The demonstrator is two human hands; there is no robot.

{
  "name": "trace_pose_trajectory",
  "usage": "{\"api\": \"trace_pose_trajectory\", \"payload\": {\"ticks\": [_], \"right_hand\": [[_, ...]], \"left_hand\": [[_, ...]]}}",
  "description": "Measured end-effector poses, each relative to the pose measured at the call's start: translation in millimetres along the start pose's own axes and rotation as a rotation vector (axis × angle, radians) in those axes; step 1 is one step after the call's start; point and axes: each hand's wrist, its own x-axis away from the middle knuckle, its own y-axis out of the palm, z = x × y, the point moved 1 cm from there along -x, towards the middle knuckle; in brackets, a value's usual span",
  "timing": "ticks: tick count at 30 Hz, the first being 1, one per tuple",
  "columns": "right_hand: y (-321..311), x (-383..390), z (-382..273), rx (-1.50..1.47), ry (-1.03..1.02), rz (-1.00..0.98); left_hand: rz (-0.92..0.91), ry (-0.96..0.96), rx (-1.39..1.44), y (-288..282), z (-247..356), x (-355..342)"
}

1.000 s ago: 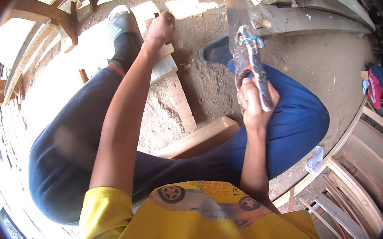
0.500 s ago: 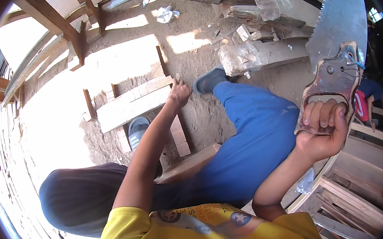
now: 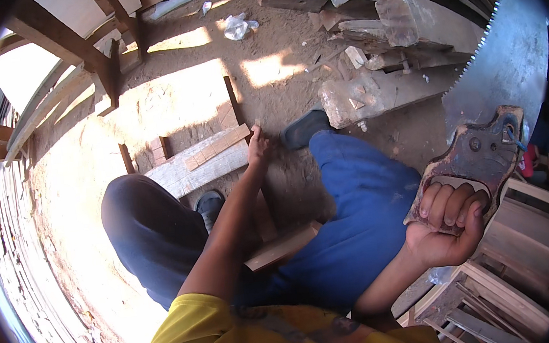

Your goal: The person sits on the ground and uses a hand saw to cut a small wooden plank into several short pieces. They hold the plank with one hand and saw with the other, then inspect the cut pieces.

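Observation:
My right hand (image 3: 451, 210) is wrapped round the worn wooden handle of a handsaw (image 3: 501, 57). Its wide toothed blade points up and away at the far right. Out in front, my left hand (image 3: 259, 148) has curled fingers at the right end of a thin wooden strip (image 3: 216, 148) with cross lines on it. Something small and pale seems to show at the fingertips, too small to make out. Beneath the strip is a pale, weathered board (image 3: 202, 172), lying low over the ground between my feet.
Stacked heavy timbers (image 3: 428, 21) lie at the far right, beside my right shoe (image 3: 305, 129). Wooden frame legs (image 3: 63, 33) stand at the far left. A crumpled plastic bag (image 3: 238, 27) is on the dirt. Wooden frames (image 3: 497, 289) sit at the near right.
The saw and my right hand have dropped lower in the picture. My left knee has shifted inward and now covers part of the board. My left hand stays by the strip's end.

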Motion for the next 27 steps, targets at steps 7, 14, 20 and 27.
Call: {"api": "trace_pose_trajectory", "payload": {"ticks": [7, 14, 20, 27], "right_hand": [[17, -3, 5, 0.006, 0.116, 0.050], [29, -5, 7, 0.034, 0.242, -0.036], [26, -47, -24, 0.158, 0.300, -0.002], [9, -121, -41, -0.448, 0.488, -0.617]], "left_hand": [[-0.170, 0.082, 0.349, -13, 24, -25], [-0.025, 0.082, 0.475, 25, 14, -20], [-0.122, 0.045, 0.562, 16, 7, -11], [-0.111, 0.011, 0.576, 42, 8, -21]]}}
